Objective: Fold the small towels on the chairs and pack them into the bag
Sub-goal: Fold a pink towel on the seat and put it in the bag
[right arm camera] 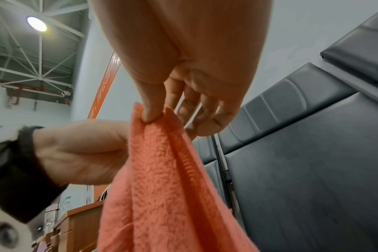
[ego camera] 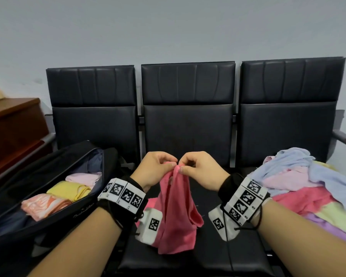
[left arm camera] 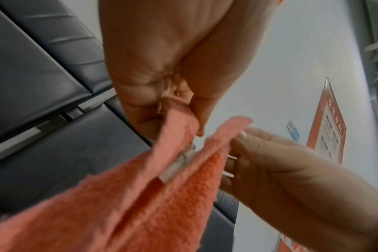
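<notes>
On the left chair seat your open black zip bag (ego camera: 48,218) lies flat, and it holds three folded towels in a row: a peach-and-white patterned one (ego camera: 44,206) nearest you, a yellow one (ego camera: 70,189) in the middle, and a pale pink one (ego camera: 84,177) farthest back, each touching the next. The coral-pink terry towel (ego camera: 176,208) hangs over the middle black padded chair (ego camera: 188,124), bunched into long vertical folds, its lower end touching the seat. You pinch its top edge with both hands, almost touching: your left hand (ego camera: 155,169) grasps one corner between thumb and forefinger, your right hand (ego camera: 200,169) grasps the neighbouring corner likewise. On the right chair sits a loose heap of unfolded towels (ego camera: 308,186), blue, pale pink, coral, green and lilac.
</notes>
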Tool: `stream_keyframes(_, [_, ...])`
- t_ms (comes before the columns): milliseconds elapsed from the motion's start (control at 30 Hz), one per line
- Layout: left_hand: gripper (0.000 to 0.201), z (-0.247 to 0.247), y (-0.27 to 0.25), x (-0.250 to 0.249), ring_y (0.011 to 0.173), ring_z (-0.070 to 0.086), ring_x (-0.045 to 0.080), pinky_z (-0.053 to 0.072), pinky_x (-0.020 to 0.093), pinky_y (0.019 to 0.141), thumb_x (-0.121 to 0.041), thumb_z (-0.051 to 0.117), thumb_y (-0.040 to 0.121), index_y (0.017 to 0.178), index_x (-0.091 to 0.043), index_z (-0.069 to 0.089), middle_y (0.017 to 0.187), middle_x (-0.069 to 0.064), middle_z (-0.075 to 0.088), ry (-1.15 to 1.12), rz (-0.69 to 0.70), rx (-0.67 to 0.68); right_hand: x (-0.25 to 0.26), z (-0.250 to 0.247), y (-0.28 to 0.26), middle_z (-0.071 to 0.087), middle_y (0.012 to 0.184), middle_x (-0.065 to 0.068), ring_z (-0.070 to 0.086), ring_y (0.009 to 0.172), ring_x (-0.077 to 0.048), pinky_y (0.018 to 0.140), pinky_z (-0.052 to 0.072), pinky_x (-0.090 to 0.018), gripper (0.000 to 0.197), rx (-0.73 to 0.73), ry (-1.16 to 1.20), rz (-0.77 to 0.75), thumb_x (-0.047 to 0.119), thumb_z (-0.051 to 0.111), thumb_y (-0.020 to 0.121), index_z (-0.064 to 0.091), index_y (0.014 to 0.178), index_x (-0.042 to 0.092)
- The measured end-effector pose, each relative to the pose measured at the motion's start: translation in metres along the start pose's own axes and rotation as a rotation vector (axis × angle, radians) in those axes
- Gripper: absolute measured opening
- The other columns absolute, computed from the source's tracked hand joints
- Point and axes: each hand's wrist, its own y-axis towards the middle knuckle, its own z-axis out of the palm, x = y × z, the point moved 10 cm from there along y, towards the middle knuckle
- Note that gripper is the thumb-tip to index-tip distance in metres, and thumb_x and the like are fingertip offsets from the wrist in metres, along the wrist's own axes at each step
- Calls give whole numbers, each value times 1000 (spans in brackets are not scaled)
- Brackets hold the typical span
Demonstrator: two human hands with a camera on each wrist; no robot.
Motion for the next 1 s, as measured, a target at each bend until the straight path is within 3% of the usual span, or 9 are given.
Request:
stream_keyframes(100, [15,1,-3,0,79,70,21,56,29,72,5,66,88,101,-2,72,90,18,74,-74,5,14,-2,2,-1,63,67,7,55,62,-1,66,47,-23,13,-31,22,12,28,73,86,68,75,24])
stream_keyframes(200, [16,1,-5,-4,80,70,23,55,35,76,7,67,88,100,-2,71,91,19,75,-90,32,32,-3,0,-1,58,60,9,49,56,0,60,42,-17,13,-90,8,1,29,75,84,69,75,22])
stream_keyframes(400, [26,7,-13,-17,87,74,18,56,23,76,13,62,85,102,-3,72,93,13,77,-68,88,151,-6,-1,0,66,65,1,54,59,-3,60,42,-16,15,-175,-62,31,32,77,81,69,72,22])
stream_keyframes(567, [34,11,-19,-26,95,72,29,57,39,88,12,68,77,105,-8,73,97,11,76,51,163,186,-9,-3,0,63,60,7,55,58,-2,58,39,-14,19,-220,-101,76,32,77,79,66,66,23])
stream_keyframes(700, [27,5,-15,-26,93,73,17,58,38,91,6,70,82,102,-11,75,95,3,77,127,216,109,-9,2,2,68,67,7,61,65,-2,64,47,-20,12,-167,-49,78,29,72,85,72,74,24])
stream_keyframes(767, [27,-1,-13,-24,91,73,11,58,36,89,7,66,83,97,-13,76,92,-1,77,153,231,38,-11,7,2,71,75,5,64,70,-4,71,53,-24,7,-82,1,69,24,70,87,73,81,25])
stream_keyframes(833, [30,-11,-11,-25,88,72,7,58,32,86,6,63,82,93,-19,75,90,-4,76,166,242,-58,-15,15,0,70,72,2,61,65,-4,69,51,-27,6,21,11,60,19,72,84,70,81,24])
stream_keyframes(1000, [36,-36,-8,-40,84,69,1,52,17,78,4,61,82,87,-31,71,89,-9,75,58,320,-259,-47,32,-10,66,72,-12,54,63,-10,66,50,-37,14,183,-85,148,17,75,79,67,78,6])
